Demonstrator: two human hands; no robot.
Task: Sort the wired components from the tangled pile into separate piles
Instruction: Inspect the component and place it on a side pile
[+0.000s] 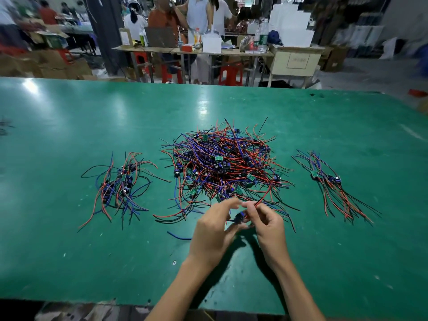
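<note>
Both my hands are up just over the green table [69, 262], meeting at the near edge of the tangle. My left hand [214, 230] has fingers curled, thumb and forefinger pinched toward the right hand's fingertips; I can't tell exactly which wire it has. My right hand [266, 225] is curled too, pinching a red wire [266, 195] that runs up and back into the heap. Between the two hands sits one wired component [239, 216], small dark-blue body, held off the table between my fingers. A loose blue wire [178, 236] lies on the table just left of my left hand. Behind the hands, mid-table, the big tangled pile [222, 163]: red, blue, black leads, small green boards mixed in. Left of it, well apart, a smaller sorted pile [120, 186]. Right of it, another sorted pile [328, 181], leads fanned toward me. Far back, a cluttered work table [162, 50], red stools [230, 74], people standing, blurred.
</note>
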